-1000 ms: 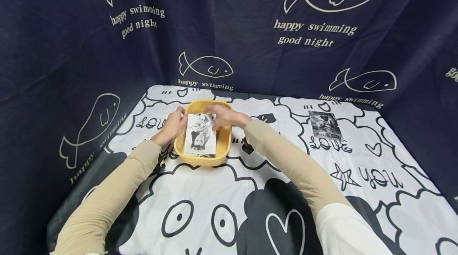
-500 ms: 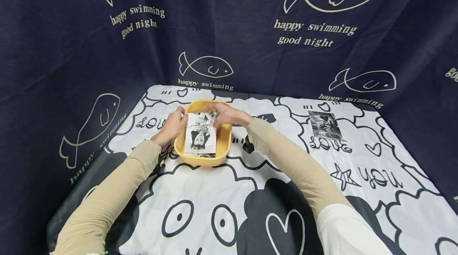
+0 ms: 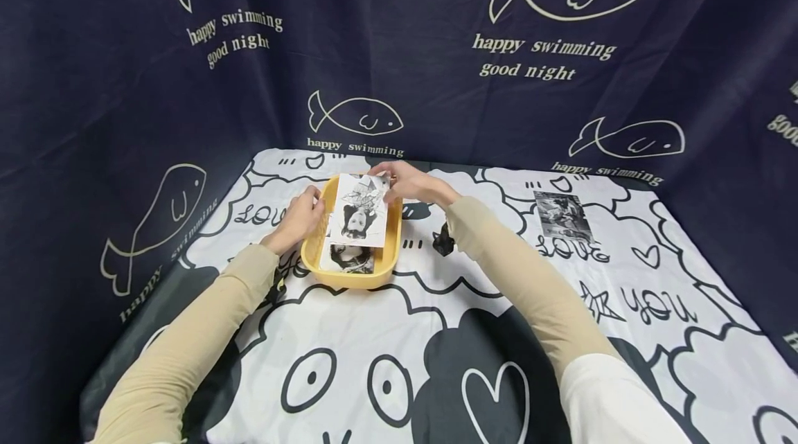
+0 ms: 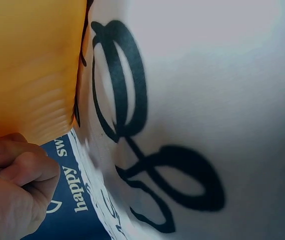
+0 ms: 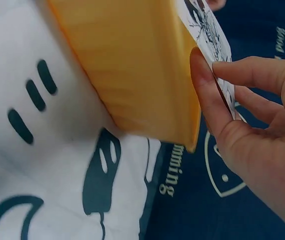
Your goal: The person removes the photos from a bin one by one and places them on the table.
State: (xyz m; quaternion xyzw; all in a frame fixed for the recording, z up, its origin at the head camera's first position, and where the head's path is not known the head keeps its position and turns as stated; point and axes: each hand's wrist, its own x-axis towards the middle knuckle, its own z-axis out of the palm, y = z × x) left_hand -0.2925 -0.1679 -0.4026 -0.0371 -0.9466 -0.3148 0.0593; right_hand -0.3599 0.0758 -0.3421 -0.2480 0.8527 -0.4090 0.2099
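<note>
A yellow plastic basket (image 3: 352, 281) stands on the patterned cloth. My left hand (image 3: 302, 215) grips its left rim, with curled fingers seen against the wall in the left wrist view. Between thumb and fingers, my right hand (image 3: 411, 184) pinches a black-and-white photo card (image 3: 358, 212) by its far right edge. The card is lifted at basket-rim height and shows an upside-down portrait. Below it, another photo card (image 3: 352, 259) lies inside the basket, its upper part hidden. The right wrist view shows the thumb (image 5: 210, 90) under the held card (image 5: 217, 40).
A dark photo card (image 3: 564, 215) lies on the cloth (image 3: 361, 333) to the right. A dark blue curtain (image 3: 436, 104) with fish drawings hangs behind and along the sides. Black wrist straps or devices show partly beneath both sleeves.
My right hand has raised the top photo card out of the basket, moving it away and slightly right. The card beneath is now uncovered. My left hand stays on the rim.
</note>
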